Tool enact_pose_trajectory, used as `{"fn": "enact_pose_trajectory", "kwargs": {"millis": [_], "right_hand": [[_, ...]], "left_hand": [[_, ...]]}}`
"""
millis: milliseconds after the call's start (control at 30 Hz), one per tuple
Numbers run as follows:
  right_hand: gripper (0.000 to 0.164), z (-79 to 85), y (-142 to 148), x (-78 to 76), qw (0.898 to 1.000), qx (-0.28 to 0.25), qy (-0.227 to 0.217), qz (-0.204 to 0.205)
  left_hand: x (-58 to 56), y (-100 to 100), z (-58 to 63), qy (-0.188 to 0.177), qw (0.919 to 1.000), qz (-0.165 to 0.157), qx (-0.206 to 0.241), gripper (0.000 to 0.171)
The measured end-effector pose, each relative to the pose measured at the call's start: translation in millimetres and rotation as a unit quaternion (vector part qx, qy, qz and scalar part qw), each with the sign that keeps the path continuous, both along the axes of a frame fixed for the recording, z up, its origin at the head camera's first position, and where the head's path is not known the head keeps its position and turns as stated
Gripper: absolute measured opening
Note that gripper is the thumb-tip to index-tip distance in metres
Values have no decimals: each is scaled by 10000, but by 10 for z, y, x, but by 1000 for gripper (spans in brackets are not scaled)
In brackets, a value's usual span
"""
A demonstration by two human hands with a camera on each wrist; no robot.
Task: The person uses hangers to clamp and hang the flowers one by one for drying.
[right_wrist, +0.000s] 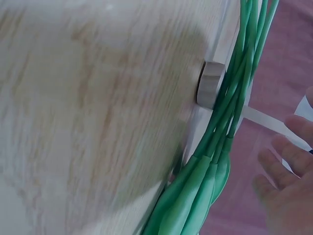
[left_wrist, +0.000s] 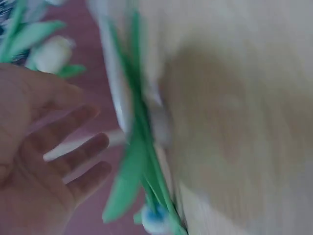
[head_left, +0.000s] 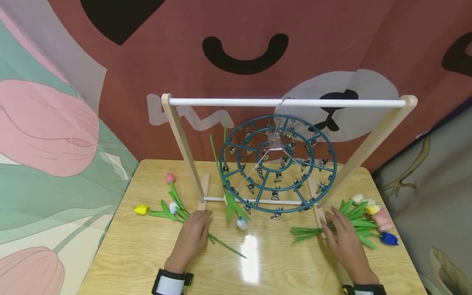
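My left hand [head_left: 192, 231], fingers loosely extended, is over the stems of several artificial tulips on the left of the table; the left wrist view shows the palm apart from the green stems [left_wrist: 142, 122]. Among their heads are a yellow tulip [head_left: 141, 209], a pink tulip [head_left: 170, 178] and a white-blue tulip [head_left: 173, 207]. My right hand [head_left: 344, 241] is over a tulip bunch with green stems [head_left: 307, 232]; in the right wrist view its fingers are spread beside the stems [right_wrist: 234, 93], holding nothing. A white-blue tulip [head_left: 241, 223] hangs head down from the round clip hanger [head_left: 278, 164].
The teal hanger, with many metal clips, hooks onto the white bar [head_left: 228, 102] of a wooden stand [head_left: 182, 143]. The stand's feet rest on the wooden table [head_left: 121, 254]. Behind it is a patterned cloth [head_left: 243, 24]. A blue tulip [head_left: 389, 238] lies near the right edge.
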State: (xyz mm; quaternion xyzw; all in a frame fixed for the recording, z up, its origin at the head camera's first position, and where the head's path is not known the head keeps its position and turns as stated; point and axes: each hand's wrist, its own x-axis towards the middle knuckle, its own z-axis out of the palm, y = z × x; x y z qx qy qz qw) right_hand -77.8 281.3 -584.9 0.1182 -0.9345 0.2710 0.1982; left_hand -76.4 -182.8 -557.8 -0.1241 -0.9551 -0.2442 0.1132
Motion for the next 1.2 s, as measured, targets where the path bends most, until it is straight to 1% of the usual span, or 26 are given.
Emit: {"fn": "enact_pose_trajectory", "kwargs": {"millis": [33,100,167,267,367,467,567,733,867,1000,1100,1200], "right_hand": [[45,0,5,4,10000,1,4,-12],[45,5,8,9,10000,-27,-15,-27],[45,19,-1,18,10000,-51,-72,-23],[43,36,-15,29,9998,-63,-167,-23],[42,45,-30,41,9997,-23,-226,-48],[42,28,-54,49,9996,81,-282,-44],[41,6,-122,65,9991,192,-360,110],[43,-15,-340,132,9977,300,-357,490],[45,-16,-567,201,9950,467,-204,859],[45,9,-765,261,9901,626,-156,1246],[43,48,-874,294,9871,681,-308,1415],[38,89,-946,309,9849,631,-527,1527]], "left_hand": [[9,-45,-32,79,9992,-65,-385,38],[20,-117,-100,193,9945,-140,-1021,36],[34,-161,-149,305,9886,-151,-1465,33],[39,-193,-198,401,9811,-155,-1889,28],[32,-210,-225,463,9766,-217,-2091,27],[20,-229,-235,578,9725,-331,-2233,26],[10,-244,-225,741,9686,-481,-2324,26],[21,-190,-138,967,9680,-783,-2180,30],[53,-60,-48,1182,9671,-1053,-1994,29],[80,104,19,1476,9616,-1282,-1928,19],[102,228,73,1610,9588,-1383,-1886,17],[127,339,134,1601,9597,-1471,-1780,19]]}}
